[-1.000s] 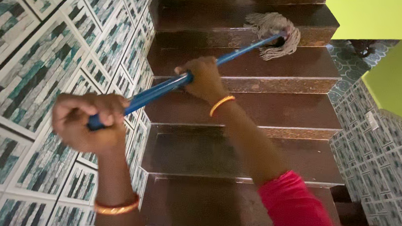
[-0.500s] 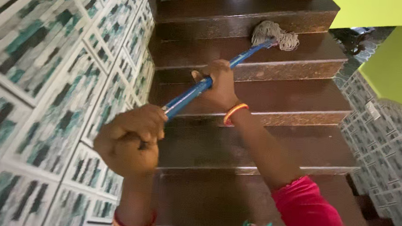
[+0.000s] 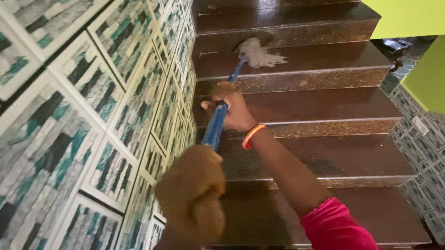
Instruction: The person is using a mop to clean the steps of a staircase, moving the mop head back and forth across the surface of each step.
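Observation:
A mop with a blue handle [image 3: 215, 127] and a pale stringy head [image 3: 259, 53] reaches down a dark brown staircase. Its head lies on a stair tread [image 3: 329, 57] close to the tiled wall. My right hand [image 3: 232, 108] is shut on the middle of the handle, an orange bangle on its wrist. My left hand [image 3: 192, 194] is closed around the handle's upper end, near the camera and blurred. A pink sleeve covers my right upper arm.
A wall of white-framed green and grey tiles [image 3: 69, 110] runs along the left of the stairs. On the right stands a lime green wall [image 3: 437, 61] with more patterned tiles below. Dark polished steps [image 3: 334, 157] descend ahead.
The mop head has swept from the right part of the step leftward to the wall side. Both hands swung left with the handle, which now points nearly straight down the stairs.

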